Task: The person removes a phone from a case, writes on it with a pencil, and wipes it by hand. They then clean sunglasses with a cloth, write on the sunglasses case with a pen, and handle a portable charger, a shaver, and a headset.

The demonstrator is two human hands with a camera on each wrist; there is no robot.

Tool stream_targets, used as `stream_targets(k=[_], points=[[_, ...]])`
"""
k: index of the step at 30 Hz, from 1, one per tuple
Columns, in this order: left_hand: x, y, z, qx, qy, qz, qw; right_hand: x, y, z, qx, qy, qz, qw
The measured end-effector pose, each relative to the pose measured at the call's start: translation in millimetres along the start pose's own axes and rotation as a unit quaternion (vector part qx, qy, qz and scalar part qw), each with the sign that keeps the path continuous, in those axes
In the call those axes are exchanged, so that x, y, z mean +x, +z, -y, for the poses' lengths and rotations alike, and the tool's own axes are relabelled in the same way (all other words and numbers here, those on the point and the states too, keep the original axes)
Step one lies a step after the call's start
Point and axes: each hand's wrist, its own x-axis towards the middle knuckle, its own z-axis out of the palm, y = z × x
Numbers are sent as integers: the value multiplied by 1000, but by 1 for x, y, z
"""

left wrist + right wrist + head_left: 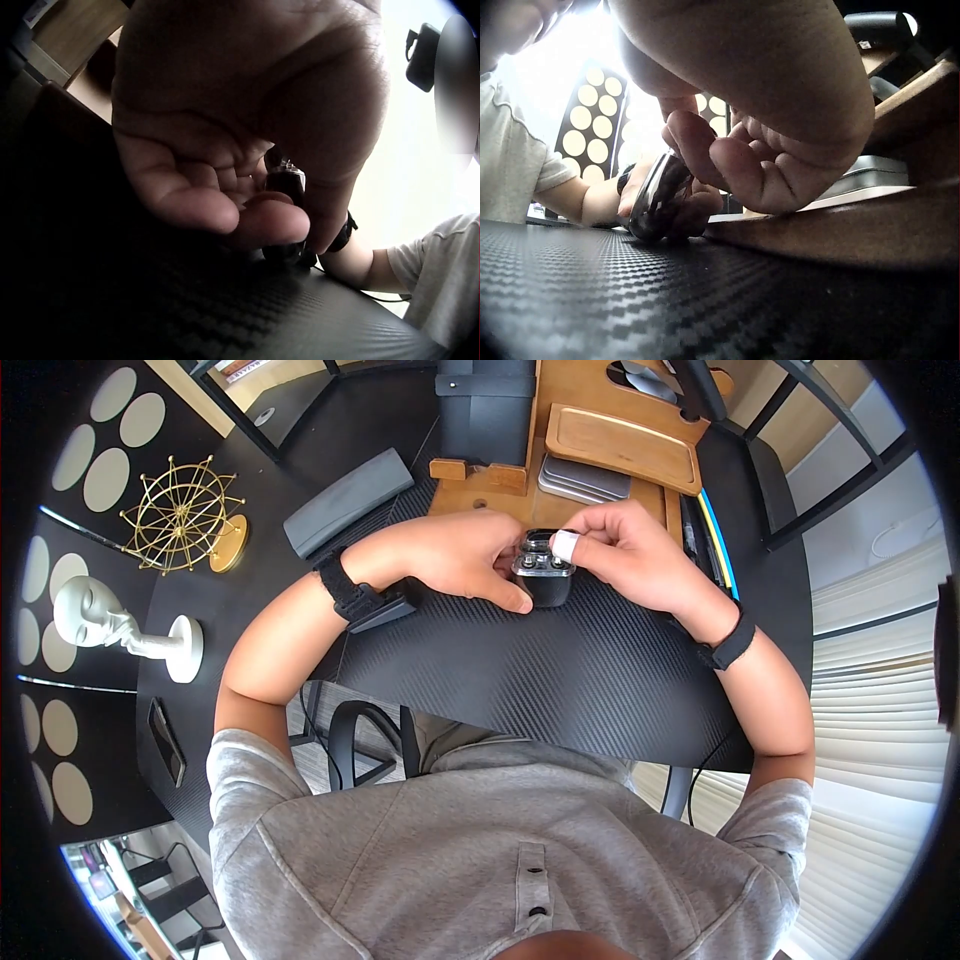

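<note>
A small black earbud case (547, 590) stands on the dark desk with its lid raised and earbuds (530, 561) showing inside. My left hand (455, 560) grips its left side, thumb in front and fingers behind; in the left wrist view its fingers (270, 222) curl beside the case (289, 182). From the other side my right hand (630, 555), with a white wrap (564, 546) on the thumb, pinches at the lid's right edge. In the right wrist view, the curled fingers of the right hand (757, 161) meet the top of the glossy case (660, 199).
Behind the hands stands a wooden organizer (480, 490) with a wooden tray (625, 448) and grey flat boxes (580, 480). A grey case (348, 503) lies to the left. Farther left are a gold wheel ornament (185, 515), a white figurine (120, 625) and a phone (166, 742).
</note>
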Motion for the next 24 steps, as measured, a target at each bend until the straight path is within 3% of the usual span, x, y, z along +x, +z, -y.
stream_targets(k=[24], points=[[2,2,6,-44,32,10,998,-3,6,-2,-73,-27,-20,997]])
